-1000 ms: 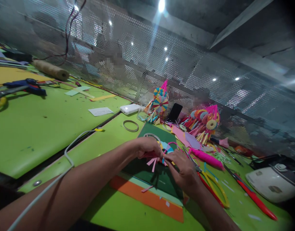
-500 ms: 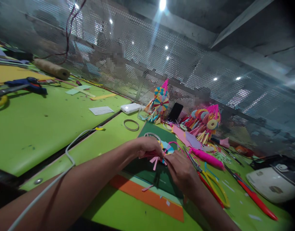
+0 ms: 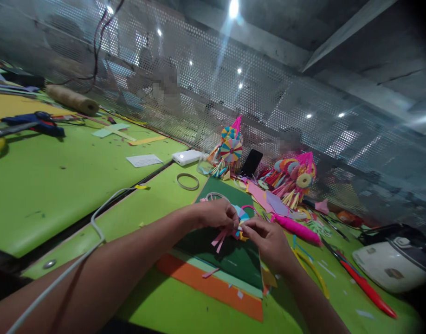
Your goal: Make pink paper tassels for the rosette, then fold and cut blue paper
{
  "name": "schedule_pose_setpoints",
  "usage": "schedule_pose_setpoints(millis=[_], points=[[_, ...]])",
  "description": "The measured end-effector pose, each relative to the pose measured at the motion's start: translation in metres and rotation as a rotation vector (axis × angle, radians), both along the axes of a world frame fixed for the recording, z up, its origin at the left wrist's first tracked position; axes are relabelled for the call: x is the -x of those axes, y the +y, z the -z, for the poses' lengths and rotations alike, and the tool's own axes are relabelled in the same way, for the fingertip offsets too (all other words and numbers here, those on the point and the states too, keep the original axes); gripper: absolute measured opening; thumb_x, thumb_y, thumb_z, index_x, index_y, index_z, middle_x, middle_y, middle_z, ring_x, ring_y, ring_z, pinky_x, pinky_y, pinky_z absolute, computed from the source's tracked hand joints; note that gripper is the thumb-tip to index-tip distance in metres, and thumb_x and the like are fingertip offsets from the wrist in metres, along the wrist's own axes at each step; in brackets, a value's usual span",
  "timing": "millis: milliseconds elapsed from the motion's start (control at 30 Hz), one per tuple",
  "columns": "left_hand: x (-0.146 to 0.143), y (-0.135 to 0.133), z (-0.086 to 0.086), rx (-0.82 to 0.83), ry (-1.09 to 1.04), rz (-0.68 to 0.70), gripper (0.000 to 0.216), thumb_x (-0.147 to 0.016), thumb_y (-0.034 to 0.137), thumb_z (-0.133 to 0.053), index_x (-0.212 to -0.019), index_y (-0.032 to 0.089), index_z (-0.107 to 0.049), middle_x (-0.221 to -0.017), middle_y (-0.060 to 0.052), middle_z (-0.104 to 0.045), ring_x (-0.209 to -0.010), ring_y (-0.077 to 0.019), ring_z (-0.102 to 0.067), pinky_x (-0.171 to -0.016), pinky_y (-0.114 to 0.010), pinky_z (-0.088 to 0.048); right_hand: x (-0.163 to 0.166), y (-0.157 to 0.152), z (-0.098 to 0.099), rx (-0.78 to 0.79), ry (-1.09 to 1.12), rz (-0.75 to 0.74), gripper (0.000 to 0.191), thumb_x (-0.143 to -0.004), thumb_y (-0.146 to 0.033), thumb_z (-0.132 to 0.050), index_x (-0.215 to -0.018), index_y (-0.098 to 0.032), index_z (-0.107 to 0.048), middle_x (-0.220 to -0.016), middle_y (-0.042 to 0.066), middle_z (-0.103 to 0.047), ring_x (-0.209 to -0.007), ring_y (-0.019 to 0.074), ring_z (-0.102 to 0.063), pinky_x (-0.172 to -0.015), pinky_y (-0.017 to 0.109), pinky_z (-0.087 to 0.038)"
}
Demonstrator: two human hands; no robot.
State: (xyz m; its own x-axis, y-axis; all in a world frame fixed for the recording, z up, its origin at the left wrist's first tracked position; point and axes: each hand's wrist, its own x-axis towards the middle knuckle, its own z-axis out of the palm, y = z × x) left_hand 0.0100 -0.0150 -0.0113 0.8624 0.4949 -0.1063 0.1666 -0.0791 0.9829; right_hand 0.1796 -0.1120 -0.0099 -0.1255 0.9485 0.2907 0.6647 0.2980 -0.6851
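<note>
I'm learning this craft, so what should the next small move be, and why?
Perhaps a gentle press on the wheel: the left hand and right hand nearly meet over it, and pink strips splay beside it, possibly loose.

Scissors (image 3: 16,129) and coloured paper (image 3: 216,291) suggest a craft workshop.

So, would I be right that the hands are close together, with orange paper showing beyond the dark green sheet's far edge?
Nearly: the head view shows orange paper beyond the near edge of the dark green sheet; the left hand and right hand are close together.
</note>
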Motion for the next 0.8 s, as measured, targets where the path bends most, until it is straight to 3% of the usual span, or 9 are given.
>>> schedule_pose_setpoints(millis=[167,367,633,733,800], points=[[-0.0040,0.0015,0.0049,-0.221,0.047,0.023,0.005,-0.067,0.016,-0.055,-0.064,0.014,-0.059,-0.053,0.003,-0.056,-0.051,-0.0100,-0.050,-0.050,-0.019,-0.037,-0.0022,0.0021,0.0067,0.123,0.117,0.008,0.015,-0.081,-0.032,-0.061,-0.078,-0.018,-0.066,-0.075,0.002,-0.065,-0.071,0.0164,-0.060,-0.064,0.027,-0.047],[-0.0043,0.0001,0.0037,-0.354,0.113,0.022,0.008,-0.069,0.014,-0.053,-0.064,0.014,-0.059,-0.058,0.000,-0.060,-0.053,-0.0104,-0.052,-0.049,-0.019,-0.035,-0.0027,0.0029,0.0080,-0.053,-0.060,-0.026,0.007,-0.081,-0.022,-0.062,-0.075,-0.018,-0.064,-0.077,0.002,-0.062,-0.073,0.0163,-0.059,-0.067,0.029,-0.045],[-0.0040,0.0019,0.0022,-0.363,0.115,0.014,0.008,-0.071,0.014,-0.053,-0.066,0.015,-0.059,-0.058,0.002,-0.059,-0.054,-0.0102,-0.051,-0.050,-0.018,-0.035,0.0021,-0.0032,0.0044,-0.192,-0.131,-0.023,0.006,-0.083,-0.021,-0.058,-0.081,-0.019,-0.063,-0.080,0.004,-0.061,-0.074,0.0162,-0.057,-0.069,0.029,-0.044],[-0.0038,0.0002,0.0005,-0.391,0.126,0.014,0.008,-0.072,0.014,-0.053,-0.066,0.014,-0.059,-0.057,0.002,-0.058,-0.052,-0.0098,-0.050,-0.050,-0.018,-0.035,0.0045,-0.0037,0.0027,-0.141,-0.057,0.032,0.014,-0.085,-0.027,-0.056,-0.077,-0.018,-0.063,-0.076,0.004,-0.063,-0.073,0.0164,-0.057,-0.067,0.028,-0.044],[-0.0041,-0.0017,-0.0008,-0.426,0.127,0.012,0.008,-0.071,0.013,-0.053,-0.068,0.014,-0.060,-0.058,0.002,-0.058,-0.053,-0.0096,-0.050,-0.049,-0.018,-0.034,0.0045,-0.0027,0.0016,0.003,0.030,0.092,0.020,-0.084,-0.033,-0.057,-0.075,-0.017,-0.065,-0.071,0.003,-0.064,-0.068,0.0160,-0.058,-0.063,0.027,-0.043]])
